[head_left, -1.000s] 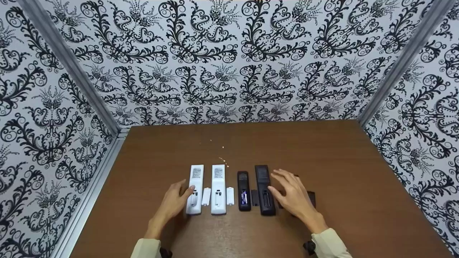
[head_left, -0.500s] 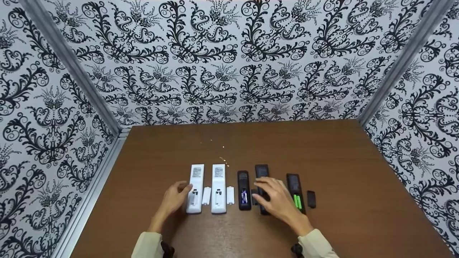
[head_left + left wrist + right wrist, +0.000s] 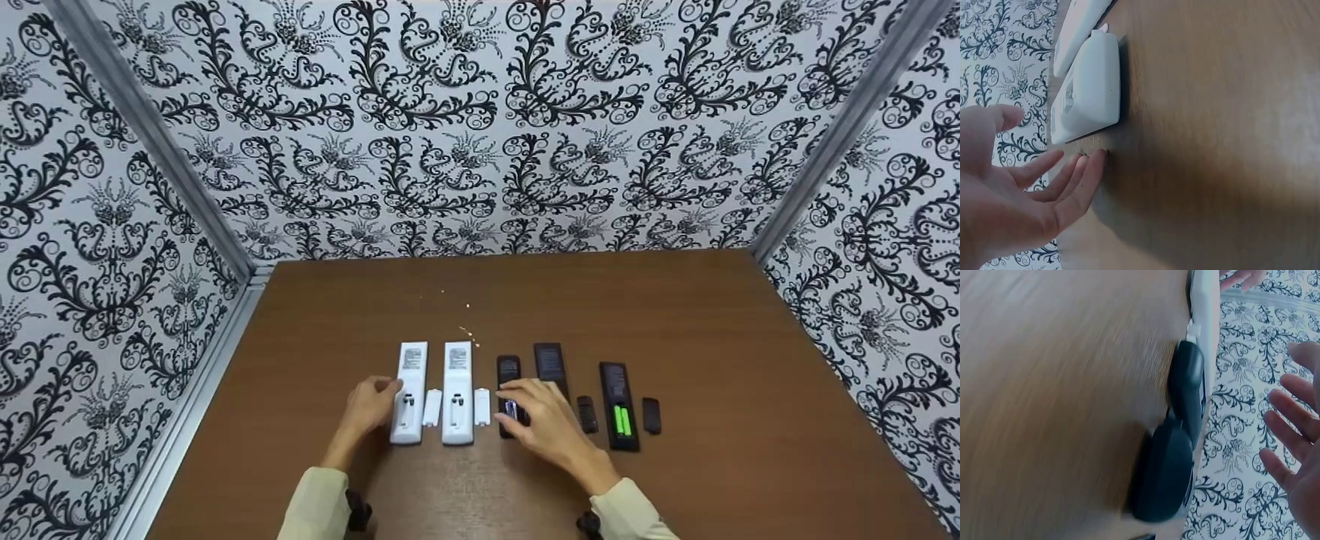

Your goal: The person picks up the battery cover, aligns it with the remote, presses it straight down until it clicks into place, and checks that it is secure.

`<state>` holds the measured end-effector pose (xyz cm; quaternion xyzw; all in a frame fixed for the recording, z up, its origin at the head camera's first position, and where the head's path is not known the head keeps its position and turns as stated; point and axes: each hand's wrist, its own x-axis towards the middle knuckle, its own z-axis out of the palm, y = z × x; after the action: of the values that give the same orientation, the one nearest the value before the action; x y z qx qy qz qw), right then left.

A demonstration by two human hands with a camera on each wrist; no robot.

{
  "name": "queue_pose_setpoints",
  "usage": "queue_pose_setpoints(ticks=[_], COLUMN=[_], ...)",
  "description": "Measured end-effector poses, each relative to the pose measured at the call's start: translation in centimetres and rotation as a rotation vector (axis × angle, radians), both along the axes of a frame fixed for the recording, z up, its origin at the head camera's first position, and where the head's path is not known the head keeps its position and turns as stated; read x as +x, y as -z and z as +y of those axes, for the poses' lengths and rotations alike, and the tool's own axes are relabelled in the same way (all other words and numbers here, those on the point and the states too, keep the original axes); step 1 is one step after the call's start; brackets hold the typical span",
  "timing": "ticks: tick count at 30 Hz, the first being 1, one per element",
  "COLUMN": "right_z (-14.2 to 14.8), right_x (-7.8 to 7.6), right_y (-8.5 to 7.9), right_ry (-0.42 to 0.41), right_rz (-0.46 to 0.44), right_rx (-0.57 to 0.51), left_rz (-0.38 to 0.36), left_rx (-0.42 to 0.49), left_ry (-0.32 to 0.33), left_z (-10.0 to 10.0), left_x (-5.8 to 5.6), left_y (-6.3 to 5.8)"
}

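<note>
My left hand (image 3: pixel 370 409) rests at the left side of a white remote control (image 3: pixel 410 371) lying back up, its battery bay uncovered. In the left wrist view, the fingers are relaxed and hold nothing. A second white remote (image 3: pixel 457 375) lies to its right, also uncovered. My right hand (image 3: pixel 551 427) hovers over a small black remote (image 3: pixel 508 367) with batteries in its bay and partly covers a larger black remote (image 3: pixel 550 360). Loosely spread fingers show in the right wrist view, apart from the remotes.
White battery covers (image 3: pixel 433 409) lie beside the white remotes. Further right are a black cover (image 3: pixel 587 415), a black remote (image 3: pixel 613 379) with green batteries (image 3: pixel 622 421), and another black cover (image 3: pixel 651 416). Small light crumbs (image 3: pixel 468 332) lie behind. Patterned walls (image 3: pixel 480 172) bound the brown table (image 3: pixel 712 337).
My right hand has moved left from beside the larger black remote to over the small black one, uncovering the remote with green batteries. The left hand stays by the leftmost white remote.
</note>
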<state>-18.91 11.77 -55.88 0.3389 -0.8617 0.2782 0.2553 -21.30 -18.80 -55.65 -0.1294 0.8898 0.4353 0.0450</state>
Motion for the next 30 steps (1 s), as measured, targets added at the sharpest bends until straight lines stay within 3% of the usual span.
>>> queue_pose_setpoints(ticks=[11, 18, 30], right_z=[-2.4, -4.4, -7.2], right_x=[0.5, 0.7, 0.1], right_y=[0.1, 0.1, 0.2], right_ry=[-0.023, -0.037, -0.069], right_rz=[-0.063, -0.091, -0.073], right_rx=[0.035, 0.099, 0.079], left_rz=[-0.068, -0.082, -0.053], left_rx=[-0.009, -0.097, -0.208], left_ry=[-0.023, -0.042, 0.019], left_z=[0.8, 1.1, 2.5], left_x=[-1.1, -2.1, -2.9], left_y=[-0.4, -0.3, -1.5])
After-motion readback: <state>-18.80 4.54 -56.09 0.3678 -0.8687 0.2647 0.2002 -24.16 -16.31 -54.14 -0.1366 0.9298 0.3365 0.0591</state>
